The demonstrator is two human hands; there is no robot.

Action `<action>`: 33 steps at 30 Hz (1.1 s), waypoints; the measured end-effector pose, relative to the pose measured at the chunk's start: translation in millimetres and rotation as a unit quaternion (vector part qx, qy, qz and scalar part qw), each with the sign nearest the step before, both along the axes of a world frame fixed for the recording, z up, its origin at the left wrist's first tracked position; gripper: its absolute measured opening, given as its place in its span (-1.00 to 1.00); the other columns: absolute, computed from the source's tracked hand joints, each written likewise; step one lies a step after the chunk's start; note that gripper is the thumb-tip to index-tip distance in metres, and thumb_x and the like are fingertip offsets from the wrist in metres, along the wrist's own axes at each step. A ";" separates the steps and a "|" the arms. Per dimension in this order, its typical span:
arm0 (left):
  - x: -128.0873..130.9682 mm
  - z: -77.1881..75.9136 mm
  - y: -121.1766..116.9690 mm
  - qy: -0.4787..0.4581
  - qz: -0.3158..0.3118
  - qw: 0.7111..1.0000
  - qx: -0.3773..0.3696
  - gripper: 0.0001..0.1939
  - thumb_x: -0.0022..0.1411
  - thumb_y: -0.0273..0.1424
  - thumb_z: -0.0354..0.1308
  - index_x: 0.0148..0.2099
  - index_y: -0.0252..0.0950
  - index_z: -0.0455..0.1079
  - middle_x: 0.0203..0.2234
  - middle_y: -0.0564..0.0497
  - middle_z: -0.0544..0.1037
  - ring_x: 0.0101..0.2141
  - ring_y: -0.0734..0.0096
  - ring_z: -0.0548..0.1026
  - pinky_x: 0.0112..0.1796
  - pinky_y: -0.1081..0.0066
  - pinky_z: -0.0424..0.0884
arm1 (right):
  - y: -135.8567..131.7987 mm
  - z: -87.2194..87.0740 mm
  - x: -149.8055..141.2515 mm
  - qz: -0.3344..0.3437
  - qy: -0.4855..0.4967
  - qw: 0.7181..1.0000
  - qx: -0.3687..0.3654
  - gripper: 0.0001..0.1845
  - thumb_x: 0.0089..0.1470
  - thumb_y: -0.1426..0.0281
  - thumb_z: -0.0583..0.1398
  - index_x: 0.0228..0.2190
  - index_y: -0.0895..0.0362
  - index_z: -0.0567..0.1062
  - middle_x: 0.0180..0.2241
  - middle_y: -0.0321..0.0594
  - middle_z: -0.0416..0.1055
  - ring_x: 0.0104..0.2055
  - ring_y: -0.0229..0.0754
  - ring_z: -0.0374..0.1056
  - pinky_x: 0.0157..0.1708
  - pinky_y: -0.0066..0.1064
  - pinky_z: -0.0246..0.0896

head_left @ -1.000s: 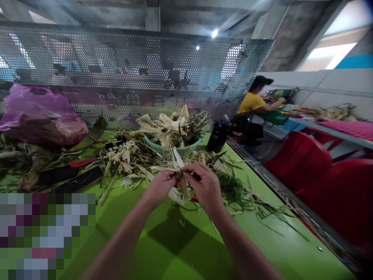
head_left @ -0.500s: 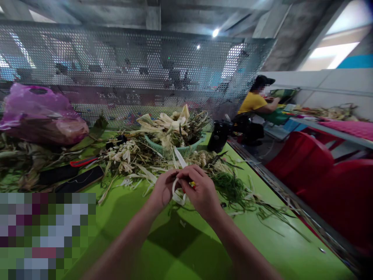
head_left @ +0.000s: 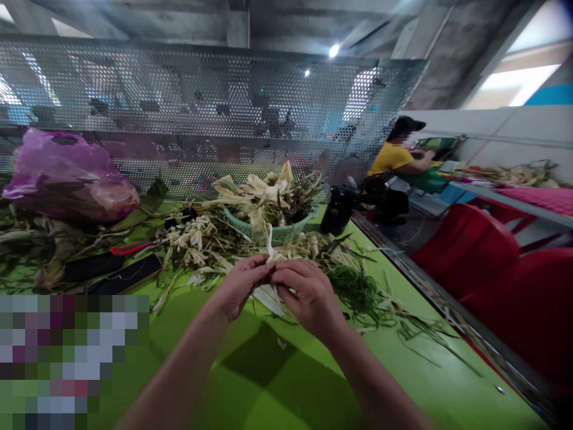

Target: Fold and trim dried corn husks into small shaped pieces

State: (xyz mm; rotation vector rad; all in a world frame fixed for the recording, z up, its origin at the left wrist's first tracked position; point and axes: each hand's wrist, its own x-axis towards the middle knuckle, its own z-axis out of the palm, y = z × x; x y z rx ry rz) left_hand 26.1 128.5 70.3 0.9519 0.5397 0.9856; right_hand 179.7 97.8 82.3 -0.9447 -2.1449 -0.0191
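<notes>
A pale husk strip (head_left: 270, 246) is pinched between my hands above the green table; one end sticks up past the fingertips, and a wider pale piece hangs below them. My left hand (head_left: 242, 285) is closed on it with thumb and fingers together. Fingers bent, my right hand (head_left: 308, 292) grips the same strip from the other side, its fingertips meeting the left ones. The exact hold is partly hidden by the fingers. Just beyond them stands a green basket (head_left: 286, 233) heaped with dry husks (head_left: 268, 190).
Dried plant scraps (head_left: 192, 239) and green fibres (head_left: 356, 289) lie around. At left are a purple plastic bag (head_left: 67, 173), a red-handled tool (head_left: 131, 248) and a dark flat object (head_left: 128, 273). Right of the basket is a black object (head_left: 335, 209). A co-worker (head_left: 394, 156) sits beyond red chairs (head_left: 465, 245).
My fingertips have come together on the strip, and its loop between the hands is gone. A small red and yellow thing seen by my right fingers is now hidden.
</notes>
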 end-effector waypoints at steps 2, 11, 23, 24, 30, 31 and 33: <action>0.7 0.3 1.0 0.003 -0.001 1.000 0.003 -0.76 0.06 -0.40 0.25 -0.19 -0.38 0.49 -0.34 -0.07 0.55 -0.33 0.48 0.45 -0.17 0.49 0.32 | -1.1 0.5 -1.0 -0.018 -0.021 1.000 0.005 -0.85 0.07 0.51 0.14 -0.39 0.05 0.48 -0.34 -0.24 0.44 -0.22 -0.14 0.29 -0.22 -0.29 0.10; 3.4 0.7 -0.3 -0.019 0.052 0.998 -0.022 -0.69 -0.02 -0.38 0.32 -0.18 -0.38 0.47 -0.41 -0.02 0.52 -0.39 0.54 0.43 -0.26 0.52 0.33 | -5.7 2.0 -4.5 -0.035 -0.053 0.998 0.010 -0.87 0.06 0.51 0.17 -0.44 0.07 0.50 -0.40 -0.25 0.40 -0.25 -0.15 0.19 -0.22 -0.27 -0.01; 0.7 4.4 0.5 -0.014 0.084 0.996 -0.023 -0.76 0.03 -0.39 0.29 -0.24 -0.39 0.43 -0.39 0.01 0.48 -0.42 0.59 0.42 -0.29 0.55 0.34 | -5.0 5.2 -1.1 0.010 0.142 0.988 -0.066 -0.72 0.05 0.55 0.13 -0.20 0.05 0.47 -0.08 -0.13 0.32 -0.04 -0.12 0.28 -0.21 -0.36 0.25; 0.5 4.2 0.6 -0.011 0.083 0.996 -0.026 -0.77 0.04 -0.39 0.29 -0.24 -0.38 0.42 -0.38 0.00 0.49 -0.43 0.59 0.42 -0.27 0.53 0.36 | -3.6 4.6 0.5 -0.002 0.168 0.983 -0.077 -0.71 0.07 0.54 0.12 -0.16 0.05 0.45 -0.07 -0.11 0.32 -0.05 -0.13 0.29 -0.22 -0.38 0.26; 1.2 0.0 1.2 -0.046 0.054 0.996 -0.055 -0.81 0.04 -0.44 0.27 -0.27 -0.38 0.40 -0.39 -0.01 0.48 -0.42 0.55 0.44 -0.27 0.49 0.40 | 3.8 -1.2 5.5 -0.057 0.196 0.974 -0.100 -0.94 0.09 0.45 0.17 -0.34 0.11 0.46 -0.35 -0.22 0.37 -0.31 -0.21 0.32 -0.28 -0.40 0.23; 1.3 0.1 1.3 -0.051 0.055 0.995 -0.063 -0.81 0.04 -0.43 0.27 -0.26 -0.38 0.40 -0.39 -0.01 0.48 -0.43 0.56 0.44 -0.30 0.50 0.41 | 3.9 -1.3 5.3 -0.058 0.189 0.975 -0.102 -0.96 0.09 0.44 0.18 -0.38 0.12 0.46 -0.38 -0.23 0.36 -0.33 -0.22 0.31 -0.30 -0.41 0.21; 1.4 1.9 1.0 -0.058 0.063 0.993 -0.079 -0.82 0.04 -0.43 0.26 -0.28 -0.37 0.40 -0.40 0.01 0.47 -0.47 0.60 0.42 -0.38 0.55 0.40 | 3.4 -0.7 4.8 -0.060 0.181 0.976 -0.110 -0.93 0.09 0.43 0.17 -0.42 0.12 0.45 -0.42 -0.25 0.34 -0.37 -0.23 0.28 -0.35 -0.42 0.17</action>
